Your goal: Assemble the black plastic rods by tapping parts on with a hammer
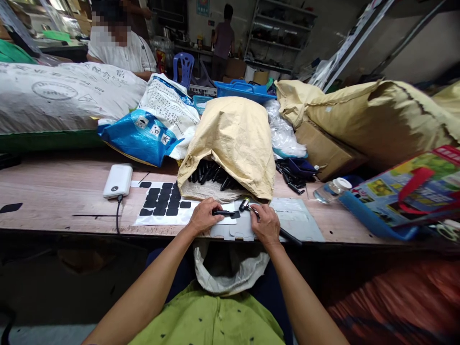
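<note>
A black pen-like rod point(223, 212) is gripped by the left hand point(204, 215) over the left part of the grey board point(300, 218). A small hammer point(246, 205) is clasped near its head by the right hand point(266, 223).

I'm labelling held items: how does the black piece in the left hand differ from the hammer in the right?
Shape: the black piece is slim and rodlike, while the hammer has a crosswise head.
Colour: the black piece looks black, whereas the hammer combines shiny metal, a yellow tip and a black handle.
Pose: the black piece lies nearly level across the picture; the hammer slants down rightward.
Both are held.
</note>
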`<action>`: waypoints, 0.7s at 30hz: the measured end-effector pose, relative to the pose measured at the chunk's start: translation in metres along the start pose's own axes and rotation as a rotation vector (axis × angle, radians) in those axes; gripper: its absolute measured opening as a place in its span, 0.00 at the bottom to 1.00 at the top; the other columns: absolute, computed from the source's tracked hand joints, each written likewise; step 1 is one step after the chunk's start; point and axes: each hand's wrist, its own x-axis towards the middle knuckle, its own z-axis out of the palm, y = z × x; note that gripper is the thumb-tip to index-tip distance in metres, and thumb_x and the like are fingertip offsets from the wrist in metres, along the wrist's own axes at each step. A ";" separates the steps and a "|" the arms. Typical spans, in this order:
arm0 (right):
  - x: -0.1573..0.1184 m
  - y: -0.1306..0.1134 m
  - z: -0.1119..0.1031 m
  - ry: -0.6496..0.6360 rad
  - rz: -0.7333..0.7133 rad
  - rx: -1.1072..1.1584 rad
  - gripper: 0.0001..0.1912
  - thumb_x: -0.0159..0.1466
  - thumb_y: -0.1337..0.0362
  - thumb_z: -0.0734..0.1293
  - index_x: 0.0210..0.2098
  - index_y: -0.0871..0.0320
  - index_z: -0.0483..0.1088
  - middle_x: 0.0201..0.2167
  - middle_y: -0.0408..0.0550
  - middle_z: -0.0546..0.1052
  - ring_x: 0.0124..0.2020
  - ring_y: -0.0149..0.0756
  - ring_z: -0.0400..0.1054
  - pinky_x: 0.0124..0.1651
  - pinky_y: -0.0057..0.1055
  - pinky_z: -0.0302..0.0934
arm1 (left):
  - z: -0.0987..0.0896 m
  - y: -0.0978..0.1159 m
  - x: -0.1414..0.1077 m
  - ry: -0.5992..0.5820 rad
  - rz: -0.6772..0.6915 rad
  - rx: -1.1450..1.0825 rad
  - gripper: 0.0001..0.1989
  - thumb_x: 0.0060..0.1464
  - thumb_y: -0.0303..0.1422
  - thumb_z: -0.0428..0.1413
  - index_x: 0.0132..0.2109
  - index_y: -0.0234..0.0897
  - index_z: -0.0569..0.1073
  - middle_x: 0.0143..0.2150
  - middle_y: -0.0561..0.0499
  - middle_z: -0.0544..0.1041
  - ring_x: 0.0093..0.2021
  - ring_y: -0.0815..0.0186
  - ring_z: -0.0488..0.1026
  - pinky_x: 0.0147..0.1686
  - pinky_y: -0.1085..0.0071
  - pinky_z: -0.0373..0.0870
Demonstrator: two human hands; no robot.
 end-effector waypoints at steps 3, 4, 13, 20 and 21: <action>0.000 -0.001 0.000 -0.011 0.008 0.003 0.11 0.66 0.64 0.65 0.47 0.54 0.76 0.38 0.47 0.74 0.42 0.39 0.63 0.46 0.33 0.55 | -0.003 0.014 -0.008 0.006 0.052 -0.033 0.07 0.55 0.35 0.61 0.40 0.39 0.78 0.39 0.49 0.76 0.45 0.59 0.72 0.46 0.65 0.66; 0.000 -0.001 -0.001 -0.014 0.010 0.005 0.11 0.67 0.64 0.65 0.47 0.54 0.75 0.38 0.47 0.73 0.42 0.39 0.63 0.46 0.33 0.55 | -0.004 0.022 -0.014 -0.007 0.069 -0.071 0.08 0.57 0.36 0.60 0.42 0.38 0.78 0.40 0.49 0.76 0.45 0.59 0.72 0.46 0.66 0.66; 0.000 -0.001 -0.001 -0.021 0.030 0.009 0.10 0.66 0.64 0.66 0.46 0.54 0.76 0.39 0.47 0.74 0.43 0.40 0.64 0.47 0.33 0.55 | 0.024 0.067 -0.091 -0.650 0.003 0.180 0.15 0.64 0.41 0.51 0.47 0.41 0.78 0.42 0.43 0.83 0.44 0.52 0.80 0.42 0.63 0.72; 0.000 -0.003 -0.001 -0.019 0.042 0.002 0.11 0.66 0.64 0.66 0.46 0.54 0.76 0.39 0.47 0.74 0.42 0.39 0.63 0.47 0.34 0.55 | 0.065 0.041 -0.083 -0.673 -0.304 0.333 0.16 0.62 0.34 0.51 0.48 0.31 0.80 0.49 0.30 0.81 0.53 0.42 0.78 0.53 0.49 0.72; 0.000 -0.003 -0.001 -0.020 0.045 0.001 0.11 0.66 0.64 0.66 0.46 0.54 0.76 0.39 0.47 0.74 0.42 0.39 0.63 0.47 0.33 0.55 | 0.069 0.038 -0.081 -0.653 -0.326 0.315 0.16 0.61 0.33 0.52 0.48 0.32 0.80 0.49 0.30 0.81 0.54 0.42 0.78 0.53 0.48 0.72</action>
